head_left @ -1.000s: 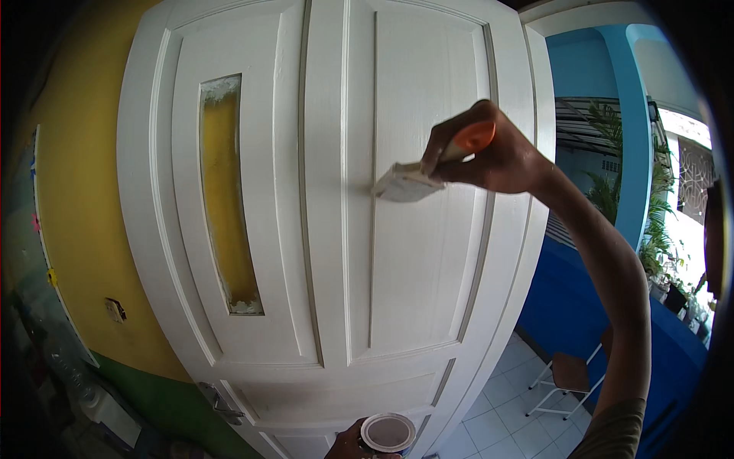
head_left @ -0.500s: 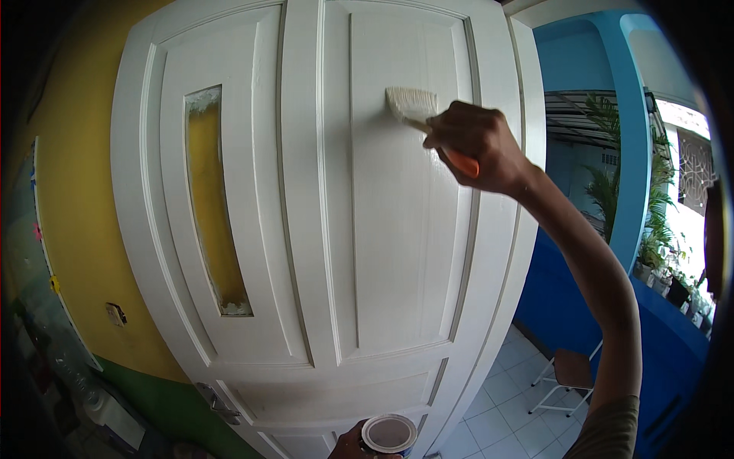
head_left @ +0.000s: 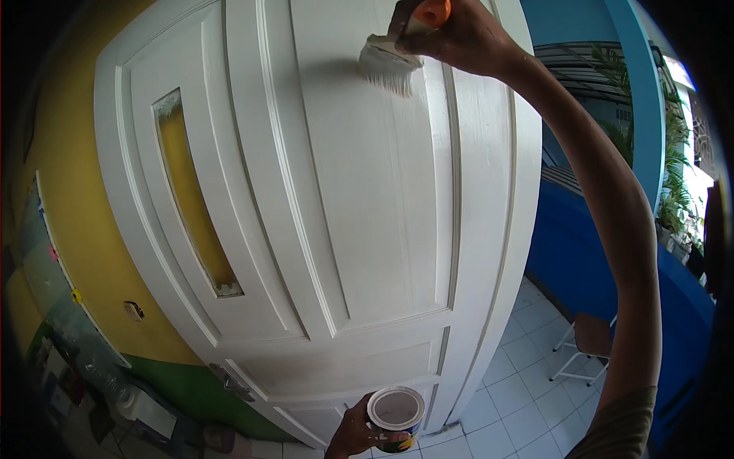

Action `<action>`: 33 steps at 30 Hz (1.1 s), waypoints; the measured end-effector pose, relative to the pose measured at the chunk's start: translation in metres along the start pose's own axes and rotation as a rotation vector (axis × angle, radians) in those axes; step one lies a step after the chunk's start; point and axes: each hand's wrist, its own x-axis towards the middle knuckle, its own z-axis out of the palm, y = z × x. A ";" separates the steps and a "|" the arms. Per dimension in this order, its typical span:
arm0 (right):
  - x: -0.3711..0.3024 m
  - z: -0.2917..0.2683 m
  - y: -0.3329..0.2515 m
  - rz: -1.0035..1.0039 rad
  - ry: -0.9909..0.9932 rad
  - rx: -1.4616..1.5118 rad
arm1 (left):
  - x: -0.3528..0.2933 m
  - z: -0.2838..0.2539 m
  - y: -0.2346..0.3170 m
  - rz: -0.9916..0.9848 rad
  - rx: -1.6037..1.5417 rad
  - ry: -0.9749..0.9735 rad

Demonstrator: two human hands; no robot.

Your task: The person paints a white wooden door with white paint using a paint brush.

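My right hand (head_left: 459, 34) is closed on the orange handle of a wide paintbrush (head_left: 390, 67). Its pale bristles point downward against the upper part of the tall right panel of a white door (head_left: 375, 206). Wet-looking streaks show on that panel below the bristles. Low in the view, my left hand (head_left: 355, 430) is wrapped around the side of an open paint can (head_left: 396, 409). White paint coats the can's rim, and the inside looks pale. To the left, a narrow glass pane (head_left: 195, 199) in the door has paint smears at its ends.
A metal door handle (head_left: 232, 381) sits at the door's lower left. The yellow wall (head_left: 84, 199) holds a socket box (head_left: 134, 310). To the right are a brown-seated stool (head_left: 592, 336) on white floor tiles (head_left: 497, 413), a blue wall (head_left: 566, 252) and plants (head_left: 673, 199).
My right hand has risen with the brush, whose bristles now point down instead of up. The view has shifted, and more of the can and my left hand shows.
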 end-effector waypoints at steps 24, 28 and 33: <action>-0.451 0.130 -0.172 1.026 0.467 0.985 | 0.003 0.050 -0.021 -0.059 0.140 0.291; -0.496 0.123 -0.200 1.362 0.666 1.184 | 0.014 0.073 -0.011 0.024 0.206 0.235; -0.494 0.092 -0.192 1.310 0.256 1.097 | 0.023 0.094 -0.018 0.073 0.328 0.122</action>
